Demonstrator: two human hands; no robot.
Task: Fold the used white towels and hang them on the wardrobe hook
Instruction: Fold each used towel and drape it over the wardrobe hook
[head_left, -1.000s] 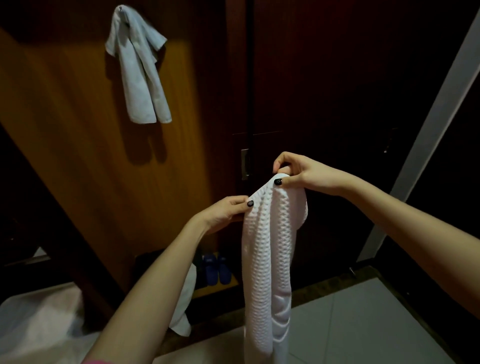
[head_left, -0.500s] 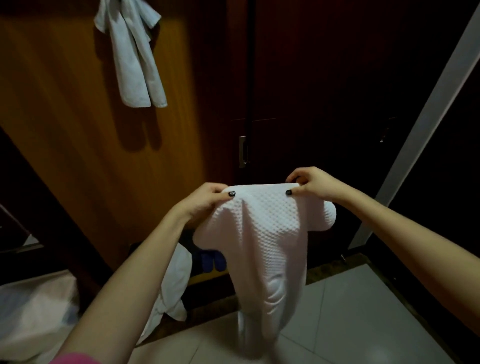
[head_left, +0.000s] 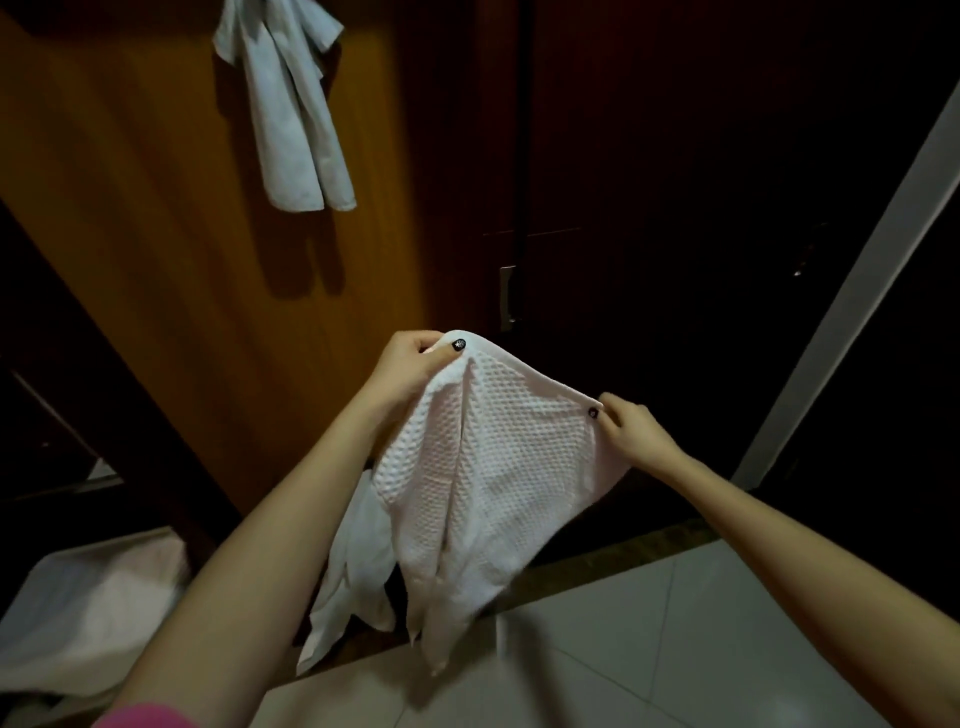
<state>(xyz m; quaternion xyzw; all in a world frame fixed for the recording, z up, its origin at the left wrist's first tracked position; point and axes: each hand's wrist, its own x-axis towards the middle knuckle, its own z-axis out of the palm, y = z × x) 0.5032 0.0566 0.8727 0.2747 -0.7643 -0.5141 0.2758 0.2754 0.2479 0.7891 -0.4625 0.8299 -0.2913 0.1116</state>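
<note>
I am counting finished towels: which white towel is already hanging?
The smooth towel at upper left, hanging against the wooden panel. The waffle-textured towel is hand-held, not hung.

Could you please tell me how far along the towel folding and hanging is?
Done: one white towel already hangs high on the wooden panel. In hand: the left hand and right hand pinch the top corners of a waffle towel, spread wide, folding unfinished. Left: fold and hang it; another white cloth dangles below the left arm, apparently waiting.
</note>
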